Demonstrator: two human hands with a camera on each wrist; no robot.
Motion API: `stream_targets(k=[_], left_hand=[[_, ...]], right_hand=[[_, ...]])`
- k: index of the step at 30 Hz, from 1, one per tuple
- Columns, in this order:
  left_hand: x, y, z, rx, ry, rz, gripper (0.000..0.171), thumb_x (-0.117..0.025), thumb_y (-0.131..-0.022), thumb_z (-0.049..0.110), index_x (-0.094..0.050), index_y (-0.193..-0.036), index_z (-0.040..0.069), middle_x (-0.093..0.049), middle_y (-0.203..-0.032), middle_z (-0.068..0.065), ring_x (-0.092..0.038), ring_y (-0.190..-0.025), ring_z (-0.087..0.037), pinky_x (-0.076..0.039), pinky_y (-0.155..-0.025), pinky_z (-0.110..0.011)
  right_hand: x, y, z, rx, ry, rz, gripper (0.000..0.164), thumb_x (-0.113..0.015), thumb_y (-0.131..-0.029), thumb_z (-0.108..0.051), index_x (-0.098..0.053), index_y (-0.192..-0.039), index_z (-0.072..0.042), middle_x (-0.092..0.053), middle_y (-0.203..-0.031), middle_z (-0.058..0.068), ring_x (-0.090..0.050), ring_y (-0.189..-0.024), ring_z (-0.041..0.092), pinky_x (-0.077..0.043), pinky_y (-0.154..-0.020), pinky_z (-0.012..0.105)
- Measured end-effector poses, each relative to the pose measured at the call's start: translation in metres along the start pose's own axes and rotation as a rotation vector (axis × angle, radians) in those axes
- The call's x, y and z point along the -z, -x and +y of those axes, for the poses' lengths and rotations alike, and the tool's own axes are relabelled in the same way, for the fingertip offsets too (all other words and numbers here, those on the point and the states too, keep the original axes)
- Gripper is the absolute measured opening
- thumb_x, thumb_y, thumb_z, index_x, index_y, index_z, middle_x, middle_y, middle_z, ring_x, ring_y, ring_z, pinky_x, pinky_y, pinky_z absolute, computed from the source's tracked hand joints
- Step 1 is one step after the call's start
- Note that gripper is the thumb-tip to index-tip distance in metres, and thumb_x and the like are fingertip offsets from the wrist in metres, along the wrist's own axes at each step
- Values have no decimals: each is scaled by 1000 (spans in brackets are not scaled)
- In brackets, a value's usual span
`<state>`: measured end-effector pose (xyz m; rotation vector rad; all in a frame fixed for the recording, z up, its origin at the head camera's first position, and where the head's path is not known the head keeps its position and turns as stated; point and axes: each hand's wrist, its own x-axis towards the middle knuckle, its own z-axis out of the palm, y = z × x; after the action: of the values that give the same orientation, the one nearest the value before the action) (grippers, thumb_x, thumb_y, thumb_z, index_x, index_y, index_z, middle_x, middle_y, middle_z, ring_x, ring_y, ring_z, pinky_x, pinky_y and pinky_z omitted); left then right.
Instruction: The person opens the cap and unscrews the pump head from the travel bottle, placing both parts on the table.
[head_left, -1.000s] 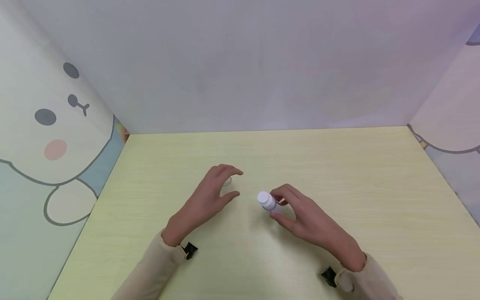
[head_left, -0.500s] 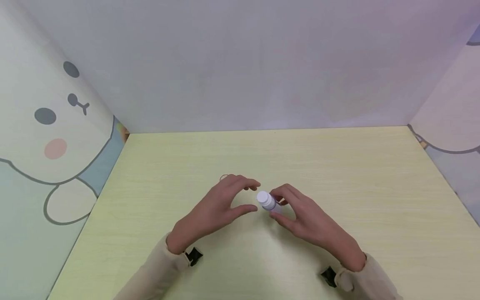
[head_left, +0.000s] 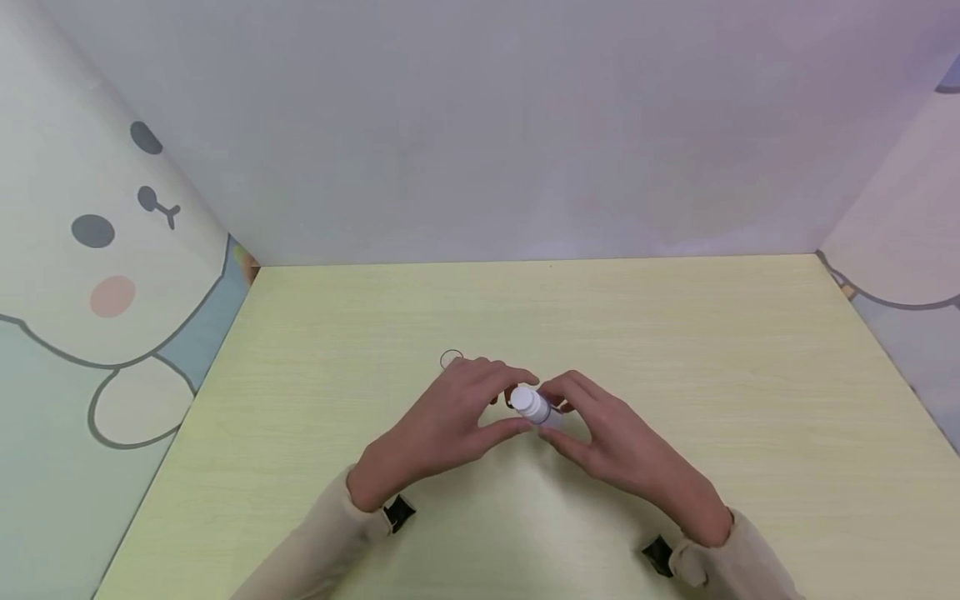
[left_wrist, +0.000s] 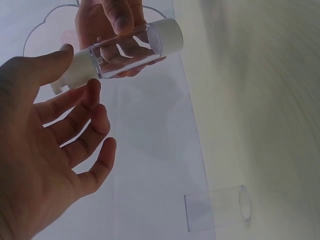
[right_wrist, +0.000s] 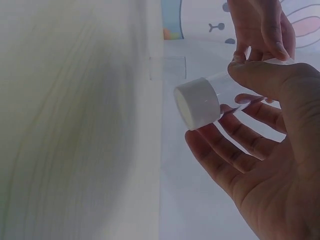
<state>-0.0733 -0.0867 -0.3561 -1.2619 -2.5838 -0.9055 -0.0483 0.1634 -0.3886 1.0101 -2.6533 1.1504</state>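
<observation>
A slim clear bottle with a white base and a white top is held tilted above the table, its top end towards the left. My right hand grips its clear body between thumb and curled fingers. At the white top, my left hand has its thumb on one side and its index finger on the other, seemingly pinching it; the remaining fingers curl free beneath. Behind the left hand, a clear open-ended cylinder, like a cap, stands upright on the table, only its rim showing from the head.
The pale wooden table runs back to a plain whitish wall. Side panels with cartoon animals flank it left and right. A black wrist mount sits at each sleeve cuff.
My left hand has moved right and slightly nearer, from beside the clear cylinder to the bottle's white top. The right hand and bottle have barely shifted.
</observation>
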Motion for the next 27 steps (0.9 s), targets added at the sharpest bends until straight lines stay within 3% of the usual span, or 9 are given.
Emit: stream_targets(k=[7,15,20,27], left_hand=[[2,-3,0,5,100,-49,38,-77,-96,32,-67,-130,20,-73,-120,13,-63,-94,-5,-45,-86,-28],[3,-4,-1,23,150,-38,29,-77,-96,31,-68,-123,24,-67,-99,19,-52,-75,-5,-39,-76,-23],[2,-3,-2,0,173,27,26,-79,-94,31,-71,-119,24,-64,-91,17,-47,-76,0,-41,-77,-22],[-3,-4,-3,-87,279,176,26,-86,-87,21,-77,-112,21,-61,-75,11,-48,-71,-1,-47,-73,-21]], right_hand=[[4,-3,-2,15,4,-5,46,-83,-90,-15,-59,-129,-23,-59,-119,-16,-63,-109,3,-60,-93,31],[7,-7,-5,21,-29,-28,44,-81,-92,-14,-60,-129,-23,-59,-121,-15,-65,-112,4,-59,-97,26],[7,-7,-6,37,-31,-12,42,-82,-91,-13,-62,-127,-22,-60,-119,-13,-66,-109,4,-59,-96,25],[6,-8,-11,65,-47,39,38,-83,-90,-15,-64,-122,-22,-58,-113,-13,-66,-109,5,-56,-98,20]])
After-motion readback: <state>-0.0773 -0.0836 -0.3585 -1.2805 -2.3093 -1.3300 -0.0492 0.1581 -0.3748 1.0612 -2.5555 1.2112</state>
